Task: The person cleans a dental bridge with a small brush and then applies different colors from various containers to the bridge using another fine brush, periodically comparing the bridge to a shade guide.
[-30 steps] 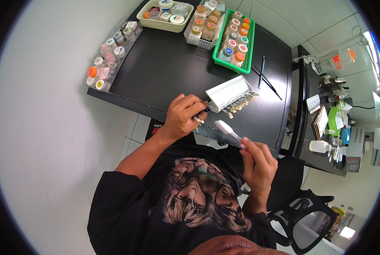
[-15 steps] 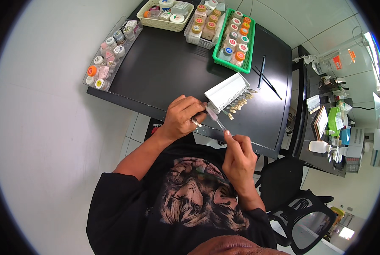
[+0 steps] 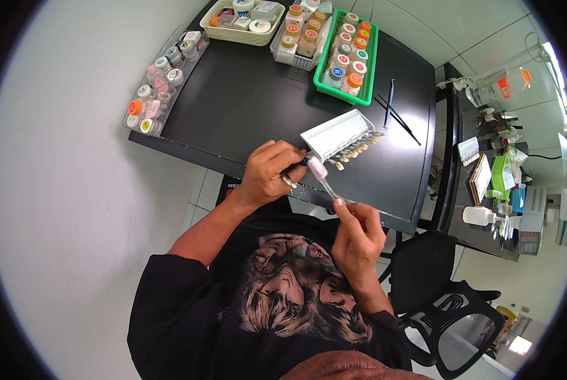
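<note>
A toothbrush [image 3: 326, 183] with a clear handle and pale pinkish bristles is pinched by its handle in my right hand [image 3: 358, 235]. Its bristled head is beside the fingertips of my left hand [image 3: 272, 170], which is closed around a small dark-ended piece, mostly hidden by the fingers. Small off-white, tooth-like bits [image 3: 288, 182] show below the left fingers. Just beyond the hands lies a white tooth shade guide holder [image 3: 337, 134], with a row of tooth-coloured tabs [image 3: 357, 149] along its right side.
On the black table [image 3: 239, 95] stand a clear tray of small jars [image 3: 163, 85], a cream basket [image 3: 239, 31], a grey basket of bottles [image 3: 301, 38] and a green basket [image 3: 344, 95]. Thin tools [image 3: 394, 114] lie crossed at right. A black chair [image 3: 423, 266] is beside me.
The toothbrush has shifted slightly and turned, so its bristles show more plainly near the left fingertips. A dark end now shows at the left fingers. Both hands keep their grip.
</note>
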Demonstrator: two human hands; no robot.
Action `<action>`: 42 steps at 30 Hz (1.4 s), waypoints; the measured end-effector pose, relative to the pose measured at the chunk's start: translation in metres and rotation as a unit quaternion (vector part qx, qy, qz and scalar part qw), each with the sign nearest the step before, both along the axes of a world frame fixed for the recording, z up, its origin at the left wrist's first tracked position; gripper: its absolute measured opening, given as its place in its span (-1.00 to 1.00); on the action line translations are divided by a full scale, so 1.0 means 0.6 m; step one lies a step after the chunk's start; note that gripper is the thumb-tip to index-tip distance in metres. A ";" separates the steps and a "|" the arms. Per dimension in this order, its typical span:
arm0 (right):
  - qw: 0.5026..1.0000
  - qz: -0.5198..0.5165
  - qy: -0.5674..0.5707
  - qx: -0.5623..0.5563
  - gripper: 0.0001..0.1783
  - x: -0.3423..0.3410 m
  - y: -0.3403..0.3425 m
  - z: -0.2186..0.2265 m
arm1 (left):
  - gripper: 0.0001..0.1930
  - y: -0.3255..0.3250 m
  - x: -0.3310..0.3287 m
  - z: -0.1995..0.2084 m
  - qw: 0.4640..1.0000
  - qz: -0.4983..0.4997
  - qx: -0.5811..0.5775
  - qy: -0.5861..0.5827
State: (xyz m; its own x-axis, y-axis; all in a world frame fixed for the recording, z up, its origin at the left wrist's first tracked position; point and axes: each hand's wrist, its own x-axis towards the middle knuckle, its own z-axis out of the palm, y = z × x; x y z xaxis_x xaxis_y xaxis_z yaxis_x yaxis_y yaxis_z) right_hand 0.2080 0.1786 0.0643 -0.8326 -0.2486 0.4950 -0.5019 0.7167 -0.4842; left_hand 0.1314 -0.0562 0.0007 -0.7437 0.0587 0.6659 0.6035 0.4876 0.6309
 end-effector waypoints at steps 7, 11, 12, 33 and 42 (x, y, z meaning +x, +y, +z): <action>0.997 -0.025 0.051 -0.048 -0.48 -0.007 -0.021 -0.027 | -0.75 0.002 0.000 0.000 1.000 0.008 0.003 -0.022; 0.999 0.008 -0.044 -0.012 -0.51 -0.007 -0.016 -0.015 | -0.75 0.000 -0.001 -0.001 1.000 0.009 0.009 -0.015; 0.999 -0.004 0.007 -0.036 -0.52 -0.007 -0.014 -0.019 | -0.75 0.002 -0.002 0.001 1.000 0.010 0.018 -0.014; 0.942 -0.142 -0.140 -0.270 -0.71 -0.059 0.111 -0.096 | -0.71 0.007 -0.042 0.004 0.970 0.118 -0.050 -0.209; 0.952 -0.125 -0.091 -0.264 -0.68 -0.093 0.132 -0.083 | -0.58 -0.011 -0.048 0.010 0.978 0.103 -0.052 -0.172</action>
State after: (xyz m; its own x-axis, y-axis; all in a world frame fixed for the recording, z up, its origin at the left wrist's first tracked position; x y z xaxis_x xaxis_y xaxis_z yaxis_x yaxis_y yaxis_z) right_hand 0.1522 0.2578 0.0147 -0.9170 0.2114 0.3382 -0.2212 0.4360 -0.8723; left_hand 0.1025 -0.0629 0.0069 -0.9262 -0.0618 0.3720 0.2460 0.6485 0.7203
